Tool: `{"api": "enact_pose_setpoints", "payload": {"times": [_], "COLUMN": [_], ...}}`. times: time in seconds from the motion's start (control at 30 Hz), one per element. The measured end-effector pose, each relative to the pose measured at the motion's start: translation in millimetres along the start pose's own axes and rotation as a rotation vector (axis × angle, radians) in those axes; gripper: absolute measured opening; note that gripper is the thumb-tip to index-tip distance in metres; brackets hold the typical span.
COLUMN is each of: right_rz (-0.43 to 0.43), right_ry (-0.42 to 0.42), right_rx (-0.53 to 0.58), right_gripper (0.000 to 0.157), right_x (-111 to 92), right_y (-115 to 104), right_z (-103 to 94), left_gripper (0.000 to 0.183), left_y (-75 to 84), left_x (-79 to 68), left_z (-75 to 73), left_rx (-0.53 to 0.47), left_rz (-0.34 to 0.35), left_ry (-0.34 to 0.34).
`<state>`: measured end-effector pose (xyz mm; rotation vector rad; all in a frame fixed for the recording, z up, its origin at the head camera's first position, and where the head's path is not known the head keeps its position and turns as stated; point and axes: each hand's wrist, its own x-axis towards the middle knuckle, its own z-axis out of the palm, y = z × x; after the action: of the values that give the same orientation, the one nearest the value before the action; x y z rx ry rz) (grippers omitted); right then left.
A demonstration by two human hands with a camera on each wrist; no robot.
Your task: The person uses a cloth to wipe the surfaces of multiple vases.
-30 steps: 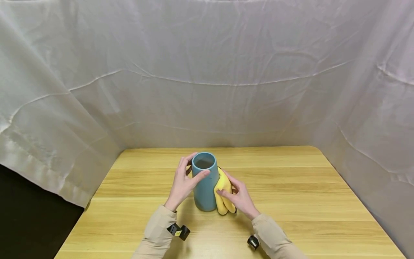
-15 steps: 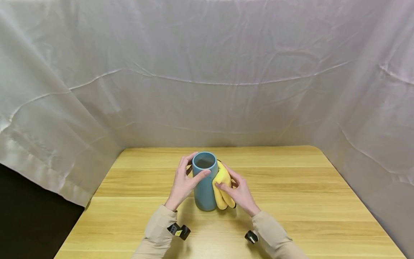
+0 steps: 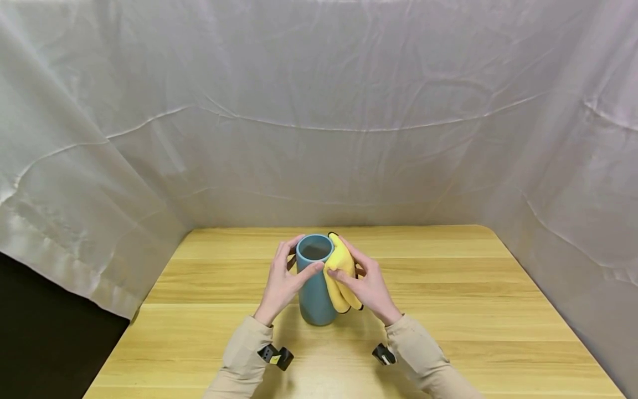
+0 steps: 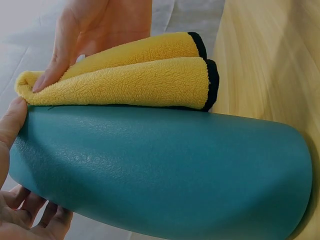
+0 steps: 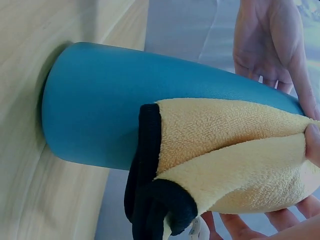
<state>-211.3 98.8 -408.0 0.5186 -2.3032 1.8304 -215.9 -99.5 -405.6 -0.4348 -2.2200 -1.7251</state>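
A blue-green vase (image 3: 315,302) with an open top stands upright on the wooden table. My left hand (image 3: 281,285) grips it near the rim, thumb on the near side and fingers round the far left side. Bunched in my right hand (image 3: 371,288) is a yellow cloth (image 3: 341,269) with dark edging, pinched between thumb and fingers. The cloth lies against the vase's right side, its top corner level with the rim. In the left wrist view the folds of the cloth (image 4: 135,85) touch the vase wall (image 4: 165,160). Part of my right fingers is hidden behind the cloth.
The wooden table (image 3: 473,310) reaches out on both sides of the vase. A pale grey curtain (image 3: 349,166) hangs behind it and along both sides. Small black wrist cameras (image 3: 276,356) sit on the sleeves.
My right hand has slid the cloth upward along the vase's right side, from about mid-height to the rim. The vase and my left hand have stayed in place.
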Motion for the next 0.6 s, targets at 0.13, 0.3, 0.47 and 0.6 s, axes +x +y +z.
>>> {"api": "enact_pose_setpoints", "payload": {"times": [0.13, 0.3, 0.47, 0.6], "right_rz": [-0.005, -0.017, -0.002, 0.022], "right_ry": [0.004, 0.009, 0.019, 0.018], "right_rx": [0.005, -0.004, -0.009, -0.017], "right_gripper": [0.069, 0.068, 0.069, 0.07], "right_x": [-0.1, -0.9, -4.9, -10.2], "right_y": [1.7, 5.1, 16.0, 29.5], "right_z": [0.4, 1.0, 2.1, 3.7], "left_gripper": [0.064, 0.065, 0.066, 0.066], "left_y": [-0.9, -1.2, -1.2, -1.3], "left_x": [-0.4, -0.5, -0.6, -0.4], "left_z": [-0.1, -0.4, -0.2, -0.4], "left_rx": [0.001, 0.007, 0.005, 0.004], "left_rz": [0.002, 0.002, -0.011, -0.012], "left_ry": [-0.001, -0.001, 0.0, -0.002]}}
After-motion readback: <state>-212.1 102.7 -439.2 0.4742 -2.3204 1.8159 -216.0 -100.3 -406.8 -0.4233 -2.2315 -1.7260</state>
